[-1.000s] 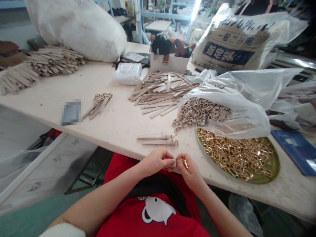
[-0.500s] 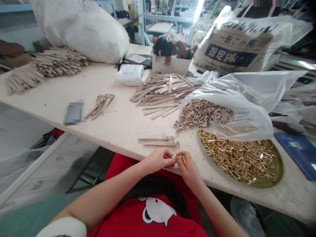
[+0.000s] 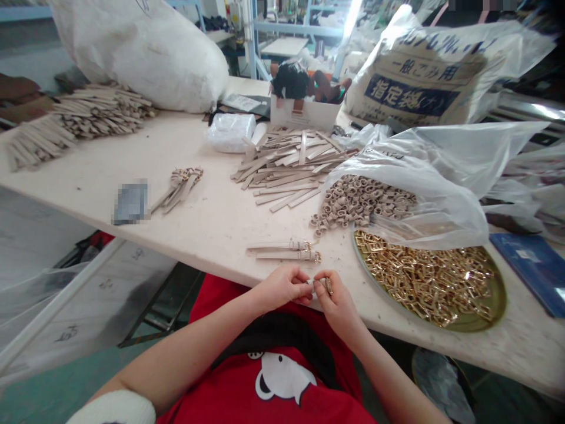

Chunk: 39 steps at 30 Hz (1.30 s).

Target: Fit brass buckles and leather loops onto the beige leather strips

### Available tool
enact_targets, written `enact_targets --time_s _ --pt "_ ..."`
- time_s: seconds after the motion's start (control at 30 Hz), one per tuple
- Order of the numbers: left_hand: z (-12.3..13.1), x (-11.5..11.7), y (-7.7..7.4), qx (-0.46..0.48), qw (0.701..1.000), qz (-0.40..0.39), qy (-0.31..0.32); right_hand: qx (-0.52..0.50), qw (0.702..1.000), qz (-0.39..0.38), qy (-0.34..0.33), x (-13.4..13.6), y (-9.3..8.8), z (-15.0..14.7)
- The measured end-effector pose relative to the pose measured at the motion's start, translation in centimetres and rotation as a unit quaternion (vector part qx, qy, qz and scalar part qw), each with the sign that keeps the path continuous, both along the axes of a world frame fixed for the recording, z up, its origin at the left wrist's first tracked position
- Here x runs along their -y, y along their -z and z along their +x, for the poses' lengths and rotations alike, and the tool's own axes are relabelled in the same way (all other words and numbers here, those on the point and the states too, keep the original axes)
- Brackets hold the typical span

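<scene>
My left hand [image 3: 289, 287] is closed in a pinch on a beige strap [image 3: 311, 283]; only a short pale bit of it shows between my hands. Close beside it, my right hand [image 3: 336, 299] is also closed, with a gold buckle [image 3: 328, 287] between its fingers. The rest of the strap is hidden by my hands. Just beyond them, at the table's front edge, lie two straps with buckles [image 3: 286, 255], side by side. To the right, a round tray [image 3: 498, 306] holds many gold buckles [image 3: 428, 282].
Beige loops [image 3: 362, 203] spill from a clear plastic bag [image 3: 436, 176]. Behind lies a heap of loose straps [image 3: 286, 162]. Further left are a small bunch of buckled straps [image 3: 182, 187] and a larger strap pile [image 3: 103, 111]. A blue booklet [image 3: 529, 271] sits at the right.
My fingers have shifted slightly around the buckle, which sits a little lower and at a changed angle. The view has tilted a touch; the things on the table lie as before.
</scene>
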<state>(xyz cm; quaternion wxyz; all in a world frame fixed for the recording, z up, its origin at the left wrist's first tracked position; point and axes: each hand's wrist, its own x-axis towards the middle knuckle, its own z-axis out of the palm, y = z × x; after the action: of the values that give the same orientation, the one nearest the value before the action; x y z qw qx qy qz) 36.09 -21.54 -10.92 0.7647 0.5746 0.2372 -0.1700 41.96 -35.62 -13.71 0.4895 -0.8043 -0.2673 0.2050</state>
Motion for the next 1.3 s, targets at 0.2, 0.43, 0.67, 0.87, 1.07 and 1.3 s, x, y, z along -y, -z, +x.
enact_targets --time_s 0.2,0.43,0.67,0.87,1.07,1.3 --pt "0.2 -0.4 0.3 0.021 0.999 0.015 0.033 -0.078 0.996 0.043 0.004 0.2 0.4 0.2" --pt "0.0 -1.1 0.1 0.063 0.990 0.095 0.077 -0.044 0.997 0.059 -0.033 0.0 0.3 0.3" --pt "1.1 -2.2 -0.3 0.115 0.971 0.184 0.096 -0.006 0.996 0.073 -0.043 -2.0 -0.1 1.1" --pt "3.7 -5.2 -0.9 0.189 0.876 0.434 0.090 0.159 0.986 -0.050 0.000 -4.5 -0.7 4.5" --pt "8.9 -11.0 -0.8 0.082 0.754 0.651 0.034 0.291 0.953 -0.077 0.030 -5.2 1.1 6.5" --pt "9.6 -13.5 0.0 0.039 0.762 0.647 -0.002 0.270 0.960 -0.062 0.041 -5.2 1.7 6.5"
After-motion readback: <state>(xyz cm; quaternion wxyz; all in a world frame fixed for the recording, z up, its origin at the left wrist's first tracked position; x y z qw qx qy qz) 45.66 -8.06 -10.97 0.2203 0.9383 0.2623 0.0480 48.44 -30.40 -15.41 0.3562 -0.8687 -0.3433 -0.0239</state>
